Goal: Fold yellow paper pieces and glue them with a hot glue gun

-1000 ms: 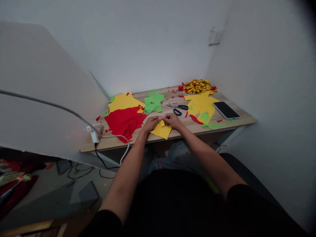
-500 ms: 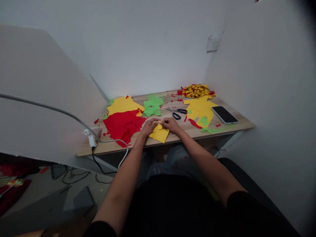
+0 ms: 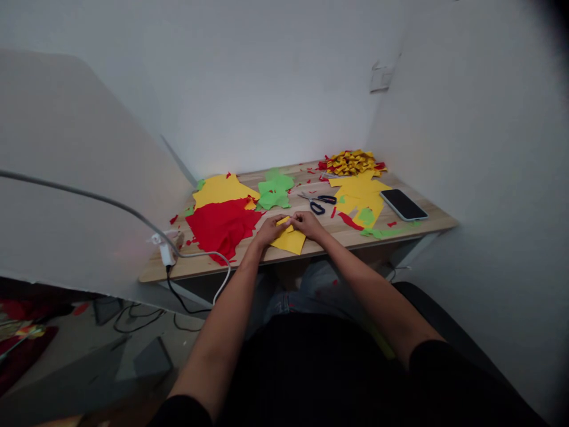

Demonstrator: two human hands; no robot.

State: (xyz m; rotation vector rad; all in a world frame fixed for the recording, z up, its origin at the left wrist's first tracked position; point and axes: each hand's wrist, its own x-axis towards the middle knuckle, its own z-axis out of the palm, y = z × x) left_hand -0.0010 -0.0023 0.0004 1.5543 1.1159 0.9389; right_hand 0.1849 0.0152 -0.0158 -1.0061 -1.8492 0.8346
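Note:
My left hand (image 3: 269,229) and my right hand (image 3: 306,225) meet over a yellow paper sheet (image 3: 291,241) at the front edge of the wooden desk (image 3: 249,256). Both hands are closed, pinching a small yellow paper piece (image 3: 284,222) between their fingertips, just above the sheet. Blue-handled scissors (image 3: 319,202) lie a little beyond my right hand.
Red paper (image 3: 220,225), yellow paper (image 3: 220,188) and green paper (image 3: 274,191) lie on the left and middle. More yellow paper (image 3: 361,193), a heap of small folded pieces (image 3: 353,162) and a phone (image 3: 403,204) sit at the right. A white charger with cable (image 3: 165,254) rests at the left edge.
The view has shifted slightly. My hands stay together over the yellow sheet, fingers working the small piece; nothing else on the desk has moved.

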